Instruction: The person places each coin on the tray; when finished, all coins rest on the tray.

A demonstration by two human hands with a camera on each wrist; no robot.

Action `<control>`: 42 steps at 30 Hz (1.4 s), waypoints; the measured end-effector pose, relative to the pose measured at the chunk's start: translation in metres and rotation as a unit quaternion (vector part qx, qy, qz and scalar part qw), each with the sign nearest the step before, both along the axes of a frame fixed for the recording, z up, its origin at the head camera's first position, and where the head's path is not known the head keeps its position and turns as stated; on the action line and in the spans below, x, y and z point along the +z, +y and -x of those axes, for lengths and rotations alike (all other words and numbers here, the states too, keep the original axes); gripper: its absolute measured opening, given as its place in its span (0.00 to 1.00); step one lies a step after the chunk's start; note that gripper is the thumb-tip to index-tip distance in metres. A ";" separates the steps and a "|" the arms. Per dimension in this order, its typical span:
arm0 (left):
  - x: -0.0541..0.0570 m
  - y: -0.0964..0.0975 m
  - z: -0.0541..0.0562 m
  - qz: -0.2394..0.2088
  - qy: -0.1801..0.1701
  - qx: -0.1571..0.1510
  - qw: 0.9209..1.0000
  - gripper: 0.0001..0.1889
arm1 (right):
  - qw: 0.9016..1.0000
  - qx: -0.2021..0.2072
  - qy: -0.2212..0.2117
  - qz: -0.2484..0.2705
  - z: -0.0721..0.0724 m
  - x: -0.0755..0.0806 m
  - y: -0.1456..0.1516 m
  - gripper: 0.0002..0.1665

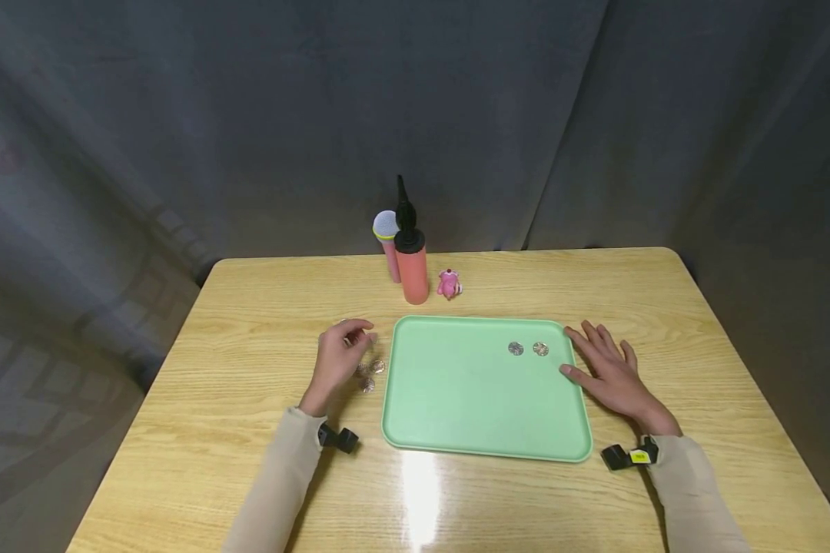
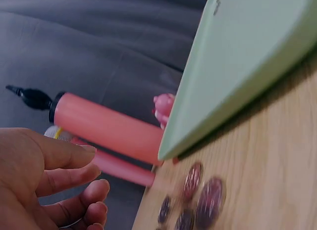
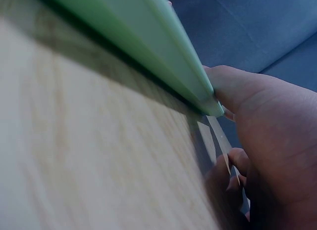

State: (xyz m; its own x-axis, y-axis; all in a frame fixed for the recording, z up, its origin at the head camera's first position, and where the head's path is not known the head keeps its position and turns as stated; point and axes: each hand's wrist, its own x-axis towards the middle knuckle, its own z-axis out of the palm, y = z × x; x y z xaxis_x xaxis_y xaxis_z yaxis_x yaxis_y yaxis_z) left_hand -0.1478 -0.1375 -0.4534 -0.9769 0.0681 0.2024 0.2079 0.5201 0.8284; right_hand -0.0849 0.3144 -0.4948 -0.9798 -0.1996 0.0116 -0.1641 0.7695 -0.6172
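Note:
My left hand [image 1: 337, 355] hovers over several small shiny discs [image 1: 367, 385] left of the tray. Its fingers [image 2: 74, 183] bend loosely, and I see nothing between their tips. In the left wrist view the discs [image 2: 210, 204] look dark reddish-brown and glossy, as if in clear wrapping; their kind is unclear. My right hand [image 1: 612, 378] lies spread at the right edge of a pale green tray [image 1: 484, 453]. Its thumb [image 3: 230, 84] touches the tray's rim, the other fingers reaching along the upper right corner. Two similar discs [image 1: 516, 349] lie side by side inside the tray, upper right.
Behind the tray stands a coral hand pump [image 1: 413, 276] with a black nozzle. A toy microphone [image 1: 386, 225] is partly hidden behind it. Just right of the pump sits a small pink figure [image 1: 449, 283]. Dark curtains [image 1: 304, 130] hang behind the wooden table [image 1: 200, 430].

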 end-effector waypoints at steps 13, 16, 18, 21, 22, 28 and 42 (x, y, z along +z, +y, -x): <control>-0.007 -0.036 0.011 0.008 -0.023 0.054 0.998 0.09 | 1.000 -0.001 -0.003 -0.004 0.000 0.003 -0.001 0.43; -0.009 -0.044 0.013 0.003 -0.030 0.070 0.997 0.08 | 1.000 0.000 -0.004 -0.005 0.001 0.003 -0.001 0.43; -0.011 -0.049 0.015 0.000 -0.033 0.080 0.996 0.09 | 1.000 0.001 -0.006 -0.005 0.001 0.003 -0.001 0.43; -0.015 -0.057 0.017 0.002 -0.036 0.095 0.995 0.09 | 1.000 0.000 -0.009 -0.006 0.001 0.002 -0.001 0.43; -0.017 -0.059 0.018 0.003 -0.036 0.100 0.994 0.09 | 1.000 0.000 -0.010 -0.006 0.001 0.002 -0.001 0.43; -0.023 -0.071 0.020 0.009 -0.033 0.125 0.992 0.09 | 1.000 0.001 -0.006 -0.007 0.001 0.002 -0.001 0.43; -0.032 -0.079 0.021 0.044 -0.064 0.124 0.989 0.10 | 1.000 0.000 -0.005 -0.006 0.001 0.003 -0.001 0.43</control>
State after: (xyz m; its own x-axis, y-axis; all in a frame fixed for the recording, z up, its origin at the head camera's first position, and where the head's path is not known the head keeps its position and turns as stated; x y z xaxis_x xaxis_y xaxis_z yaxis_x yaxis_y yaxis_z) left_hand -0.1686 -0.2167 -0.4849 -0.9829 -0.1660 0.0799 -0.0393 0.6130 0.7891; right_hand -0.0855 0.3134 -0.4916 -0.9800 -0.1992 -0.0011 -0.1573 0.7774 -0.6090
